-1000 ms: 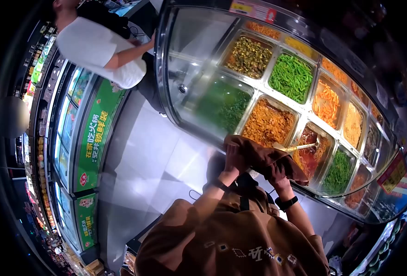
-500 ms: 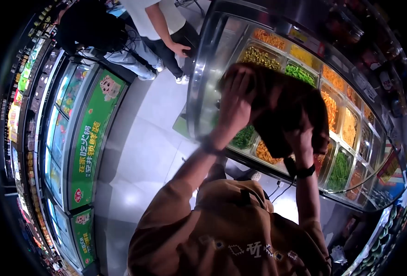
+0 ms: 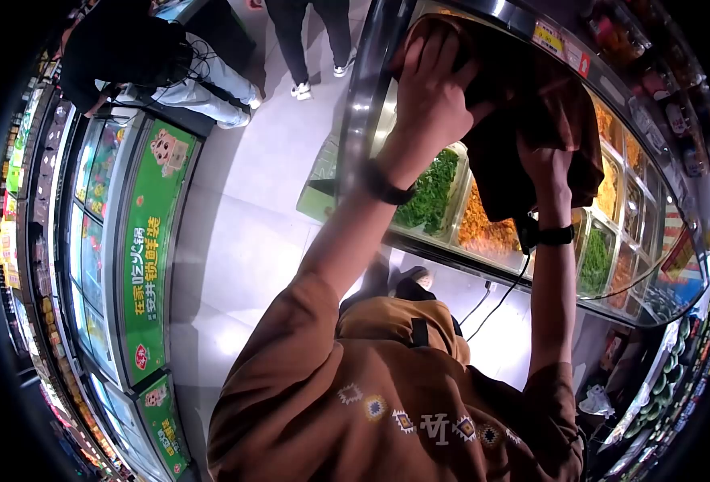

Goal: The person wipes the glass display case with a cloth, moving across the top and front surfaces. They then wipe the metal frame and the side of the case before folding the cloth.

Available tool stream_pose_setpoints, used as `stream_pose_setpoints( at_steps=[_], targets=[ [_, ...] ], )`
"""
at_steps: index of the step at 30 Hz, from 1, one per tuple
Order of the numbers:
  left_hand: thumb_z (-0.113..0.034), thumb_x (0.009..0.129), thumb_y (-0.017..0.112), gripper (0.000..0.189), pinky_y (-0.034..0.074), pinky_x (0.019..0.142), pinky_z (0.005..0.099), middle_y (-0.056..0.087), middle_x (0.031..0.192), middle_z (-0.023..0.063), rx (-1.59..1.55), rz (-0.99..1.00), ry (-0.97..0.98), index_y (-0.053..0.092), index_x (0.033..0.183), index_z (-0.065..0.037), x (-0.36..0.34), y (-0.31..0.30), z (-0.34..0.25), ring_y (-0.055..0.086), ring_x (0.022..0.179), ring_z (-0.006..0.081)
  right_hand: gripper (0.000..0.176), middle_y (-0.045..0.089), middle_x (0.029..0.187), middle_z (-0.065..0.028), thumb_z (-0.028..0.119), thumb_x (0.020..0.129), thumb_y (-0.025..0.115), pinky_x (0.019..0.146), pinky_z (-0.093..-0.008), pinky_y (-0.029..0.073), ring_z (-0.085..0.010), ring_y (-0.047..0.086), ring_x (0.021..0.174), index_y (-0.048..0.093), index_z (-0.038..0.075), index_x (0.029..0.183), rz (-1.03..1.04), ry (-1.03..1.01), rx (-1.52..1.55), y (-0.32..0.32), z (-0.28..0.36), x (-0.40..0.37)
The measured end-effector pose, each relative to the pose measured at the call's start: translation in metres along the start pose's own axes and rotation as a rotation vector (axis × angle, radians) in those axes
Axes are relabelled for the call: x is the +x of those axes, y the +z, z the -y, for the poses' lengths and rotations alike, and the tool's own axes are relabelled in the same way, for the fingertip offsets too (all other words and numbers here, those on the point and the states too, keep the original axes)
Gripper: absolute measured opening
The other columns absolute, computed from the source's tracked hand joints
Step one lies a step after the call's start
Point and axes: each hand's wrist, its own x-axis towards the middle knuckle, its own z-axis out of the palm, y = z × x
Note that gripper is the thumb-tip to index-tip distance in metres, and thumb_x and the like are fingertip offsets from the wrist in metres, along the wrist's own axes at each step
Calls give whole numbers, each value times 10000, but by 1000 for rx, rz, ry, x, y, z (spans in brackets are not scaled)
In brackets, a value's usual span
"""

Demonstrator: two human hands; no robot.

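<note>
Spreading wide over the top of a brown cloth (image 3: 564,120), the fingers (image 3: 431,48) of the left hand (image 3: 434,96) clutch the fabric. The right hand (image 3: 544,161) reaches up under the cloth's lower folds; its fingers are buried there, so I cannot tell how they sit. The cloth hangs between both raised hands, high at the top of the view, above the far end of the glass-topped food counter (image 3: 359,120).

Half a second ago the cloth was lower, in front of the middle of the counter. A second ago it sat down near the counter's near rim. The arms are now stretched further up, and the person in the white shirt has gone from view.

By count there are two hands, one cloth and two wrist pieces: a black band (image 3: 383,186) on the left and a black watch (image 3: 553,235) on the right. Below the cloth I make out four trays clearly: chopped greens (image 3: 431,189), orange shreds (image 3: 483,231), a yellow-orange mix (image 3: 610,191) and more greens (image 3: 596,261). Others are hidden or too small to tell.

Two other people stand by, one crouching in black (image 3: 130,56) and one showing only dark-trousered legs (image 3: 315,32). Two green banners (image 3: 146,241) (image 3: 162,418) front the freezers on the left.
</note>
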Motion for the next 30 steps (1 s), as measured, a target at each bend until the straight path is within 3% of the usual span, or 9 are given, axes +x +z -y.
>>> stream_pose_setpoints(
  at_steps=[2,11,17,19,21,23,25,27,30],
  targets=[
    [-460,692,804,614,293,1123,529,546,1307,234,2,22,-24,669,1159,-84,-14,-1,1,443,1308,401,528,644,1239,-154,173,772,746,915,-423,547,-334,642,1115,620,81,1276,6,187,234,1,22,-14],
    [-352,700,812,635,334,1064,594,502,1318,319,5,291,-279,619,1155,47,-149,-34,-27,440,1240,505,694,569,1343,-172,254,733,747,1037,-527,421,-439,513,1239,536,119,1380,227,166,305,8,65,-127],
    [-328,777,723,403,436,865,550,594,1130,244,96,260,-477,669,1023,-13,-289,-14,-50,543,1030,451,608,469,1475,-77,235,909,562,1180,-448,302,-319,330,1425,411,205,1497,455,-298,-2,56,72,-304],
    [-310,764,717,369,460,844,490,644,1048,179,1,309,-613,666,1004,-34,-313,-9,-56,584,979,397,546,423,1514,-53,244,999,422,1177,-397,308,-239,338,1431,328,209,1536,1474,104,384,51,85,-283],
    [-287,769,707,341,461,838,468,656,996,163,-86,282,-715,662,994,-35,-343,-2,-56,599,939,377,415,502,1416,-67,279,1021,440,1107,-345,386,-207,463,1318,458,150,1415,924,-475,-183,56,93,-321],
    [-229,806,690,262,453,831,468,649,959,165,-269,265,-923,655,966,-25,-346,5,-56,597,902,367,369,606,1275,-60,245,956,593,1045,-332,433,-218,569,1183,557,90,1289,913,407,897,67,98,-335],
    [-210,821,688,226,443,840,465,640,960,156,-165,419,-871,646,939,-22,-346,5,-57,588,906,346,436,661,1165,-85,227,889,701,1016,-334,450,-235,613,1118,591,29,1261,863,894,1271,70,100,-349],
    [-185,838,671,183,430,854,458,629,947,148,-19,470,-693,636,904,-19,-352,4,-53,578,909,331,473,657,1171,-106,241,890,700,1023,-340,445,-233,605,1137,578,8,1284,858,1173,1265,35,108,-313],
    [-123,876,600,114,388,891,447,603,924,153,162,523,-496,617,874,-10,-387,18,-46,561,911,322,581,554,1328,-135,282,886,720,1072,-346,409,-226,528,1245,517,7,1356,766,979,1307,27,104,-303]
  ],
)
